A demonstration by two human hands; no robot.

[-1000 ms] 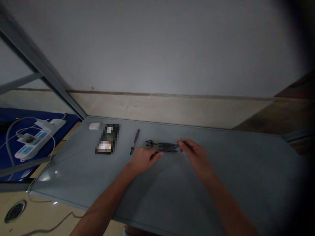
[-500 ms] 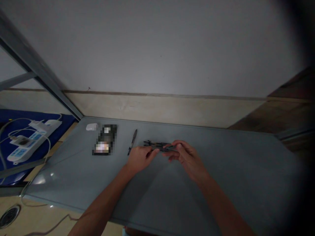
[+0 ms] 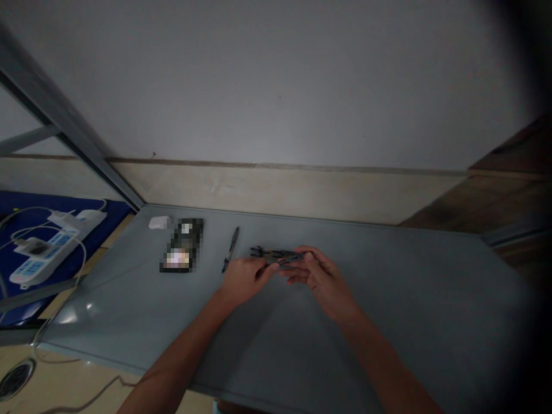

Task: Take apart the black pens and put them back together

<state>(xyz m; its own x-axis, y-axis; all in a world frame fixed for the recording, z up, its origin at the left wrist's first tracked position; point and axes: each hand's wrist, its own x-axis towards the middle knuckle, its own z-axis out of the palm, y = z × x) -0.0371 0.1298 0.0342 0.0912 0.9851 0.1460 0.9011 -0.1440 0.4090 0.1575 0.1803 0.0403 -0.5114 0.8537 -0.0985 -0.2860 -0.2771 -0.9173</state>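
A bundle of dark pens lies sideways between my hands, above or on the grey tabletop. My left hand closes on the bundle's left part, its thumb pointing right along the near side. At the right end, my right hand pinches the pens between thumb and fingers. Part of the bundle is hidden behind the fingers, so how many pens it holds is unclear. One more dark pen lies apart on the table, just left of the bundle and beyond my left hand.
A pixelated dark rectangular object lies at the table's left, with a small white case-like object beside it. Further left, a white power strip with plugs and cables rests on a blue surface. A wall stands behind the table.
My right hand has moved slightly left, closer to the left hand, and its fingers sit nearer the pens. The left hand has stayed almost in place.
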